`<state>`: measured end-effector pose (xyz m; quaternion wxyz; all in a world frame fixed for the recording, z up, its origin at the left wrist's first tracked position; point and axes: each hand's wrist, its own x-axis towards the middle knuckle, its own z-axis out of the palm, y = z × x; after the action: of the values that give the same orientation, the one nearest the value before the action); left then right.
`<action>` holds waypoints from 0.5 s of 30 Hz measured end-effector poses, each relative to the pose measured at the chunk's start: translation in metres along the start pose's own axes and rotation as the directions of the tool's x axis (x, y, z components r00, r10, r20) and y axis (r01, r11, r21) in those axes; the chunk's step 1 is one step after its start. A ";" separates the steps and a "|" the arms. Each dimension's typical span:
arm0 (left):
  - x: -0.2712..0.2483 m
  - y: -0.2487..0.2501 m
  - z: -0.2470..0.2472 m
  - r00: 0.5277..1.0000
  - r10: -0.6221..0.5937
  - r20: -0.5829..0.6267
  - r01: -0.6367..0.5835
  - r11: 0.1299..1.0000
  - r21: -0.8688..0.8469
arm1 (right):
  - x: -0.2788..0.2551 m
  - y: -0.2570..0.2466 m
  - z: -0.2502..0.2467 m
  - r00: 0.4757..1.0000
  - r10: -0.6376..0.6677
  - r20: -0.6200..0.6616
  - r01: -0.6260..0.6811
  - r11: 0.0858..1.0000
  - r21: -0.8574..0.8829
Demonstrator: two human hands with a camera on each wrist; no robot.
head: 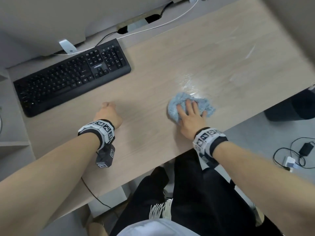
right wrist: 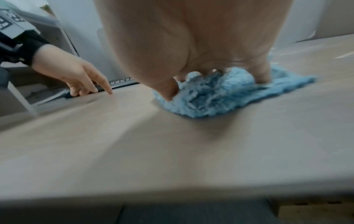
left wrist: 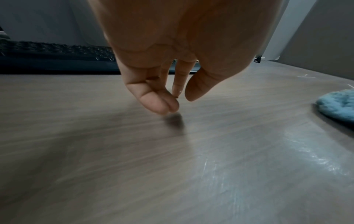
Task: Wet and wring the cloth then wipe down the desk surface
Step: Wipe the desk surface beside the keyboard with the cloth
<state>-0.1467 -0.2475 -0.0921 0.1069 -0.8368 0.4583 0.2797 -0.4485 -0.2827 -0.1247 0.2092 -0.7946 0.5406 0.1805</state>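
Note:
A crumpled light-blue cloth point(head: 183, 99) point(right wrist: 210, 97) lies on the pale wood desk point(head: 170, 57), right of centre and near the front edge. My right hand point(head: 190, 114) point(right wrist: 191, 45) presses down on it with spread fingers, the thumb dug into its left side. Shiny wet streaks point(head: 187, 80) run across the desk just behind the cloth. My left hand point(head: 109, 113) point(left wrist: 178, 103) holds nothing; its fingers hang loosely, tips on the desk in front of the keyboard. The left wrist view catches the cloth point(left wrist: 337, 106) at its right edge.
A black keyboard point(head: 73, 75) point(left wrist: 57, 57) sits at an angle at the back left, in front of a monitor stand point(head: 67, 46). A white cable point(head: 170, 19) runs along the back. A dark box point(head: 293, 106) and a power adapter point(head: 305, 149) are on the floor at right.

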 end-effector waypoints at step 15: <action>-0.017 0.027 0.020 0.990 0.136 -0.018 -0.136 0.991 0.017 | -0.093 -0.016 0.070 0.845 -0.532 0.046 0.531 0.828 -0.181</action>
<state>-0.1835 -0.2417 -0.0973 0.0896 -0.8054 0.5176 0.2746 -0.4702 -0.1679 -0.1345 0.1740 -0.9301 0.2797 0.1623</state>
